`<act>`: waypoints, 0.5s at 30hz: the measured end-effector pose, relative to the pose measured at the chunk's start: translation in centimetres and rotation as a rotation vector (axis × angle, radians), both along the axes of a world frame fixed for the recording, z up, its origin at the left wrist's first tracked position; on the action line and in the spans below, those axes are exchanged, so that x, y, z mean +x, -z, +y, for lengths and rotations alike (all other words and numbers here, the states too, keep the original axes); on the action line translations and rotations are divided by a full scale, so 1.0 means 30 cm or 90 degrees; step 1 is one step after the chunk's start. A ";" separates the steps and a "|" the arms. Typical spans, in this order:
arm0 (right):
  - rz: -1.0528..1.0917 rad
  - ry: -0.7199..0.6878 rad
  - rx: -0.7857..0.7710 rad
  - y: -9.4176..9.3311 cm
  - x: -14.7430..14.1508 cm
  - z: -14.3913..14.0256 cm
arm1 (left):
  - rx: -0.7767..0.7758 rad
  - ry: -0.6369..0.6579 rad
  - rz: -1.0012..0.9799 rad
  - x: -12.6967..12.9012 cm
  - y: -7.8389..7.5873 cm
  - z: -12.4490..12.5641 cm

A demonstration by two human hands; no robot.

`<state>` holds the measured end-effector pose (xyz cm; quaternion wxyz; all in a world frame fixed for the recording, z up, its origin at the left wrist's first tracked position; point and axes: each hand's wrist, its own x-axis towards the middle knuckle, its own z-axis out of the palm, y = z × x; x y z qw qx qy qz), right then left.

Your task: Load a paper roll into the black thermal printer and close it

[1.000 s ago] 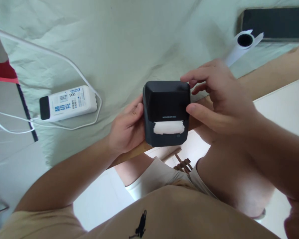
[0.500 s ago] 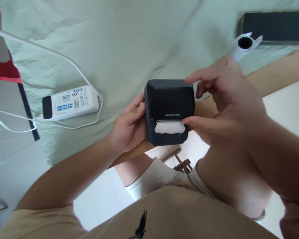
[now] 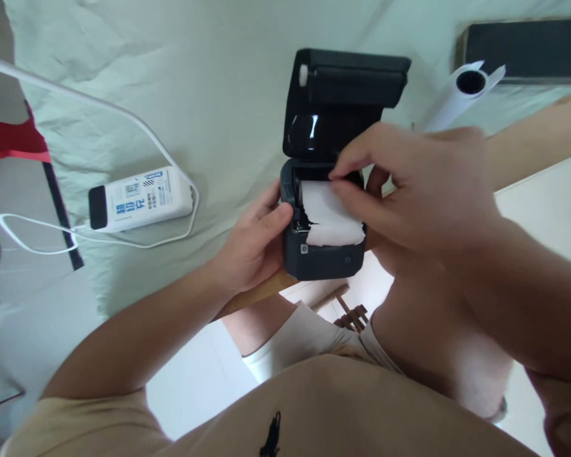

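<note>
**Small printer held open, fingers on the paper**

Far left, a white cable (image 3: 124, 114) runs across the pale green cloth (image 3: 209, 76) that covers the surface, looping round to a white power bank (image 3: 140, 198) with a dark end and blue lettering. It lies flat, well apart from the hands.

Next comes the left hand (image 3: 252, 244). Its grip is closed on the left side of the printer (image 3: 324, 254), thumb up near the top corner and fingers curled behind, steadying the body at the near edge of the surface, just above the person's lap. The printer is a small dark box; its lid (image 3: 345, 101) stands swung back and upright, glossy on the inside, with a roller bar along its far edge.

Inside the open well sits a roll of white paper (image 3: 330, 216), its loose end spilling forward over the front lip. The right hand (image 3: 419, 184) comes over from the right, thumb and forefinger pinched at the upper edge of that paper, the other fingers loosely curled.

By the look of it the printer is light and rigid, with a smooth plastic shell; it is best held by its flat sides, as the left hand does, and not by the hinged lid. The paper is thin, soft and easily creased or torn, so it wants a light pinch at the edge.

Further right, a spare roll (image 3: 457, 92) lies on the cloth, its hollow core facing the camera, beside a dark flat slab (image 3: 528, 47) at the far corner.
</note>
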<state>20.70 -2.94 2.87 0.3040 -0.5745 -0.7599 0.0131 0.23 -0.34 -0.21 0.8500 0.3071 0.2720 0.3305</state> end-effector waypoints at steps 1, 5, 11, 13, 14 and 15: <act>-0.079 0.015 -0.030 -0.004 -0.007 0.002 | 0.000 0.001 0.010 0.000 -0.001 -0.001; -0.228 0.014 -0.186 -0.042 -0.027 0.005 | -0.013 0.008 0.054 0.001 -0.011 0.000; -0.113 -0.051 -0.241 -0.062 -0.017 -0.002 | -0.014 0.004 0.057 -0.001 -0.015 -0.007; 0.040 -0.075 -0.244 -0.065 0.001 -0.019 | -0.017 -0.004 0.060 -0.002 -0.012 -0.008; 0.135 -0.086 -0.253 -0.068 0.012 -0.028 | -0.020 -0.002 0.057 -0.002 -0.009 -0.008; 0.221 -0.079 -0.253 -0.071 0.023 -0.037 | -0.020 0.002 0.047 -0.003 -0.007 -0.007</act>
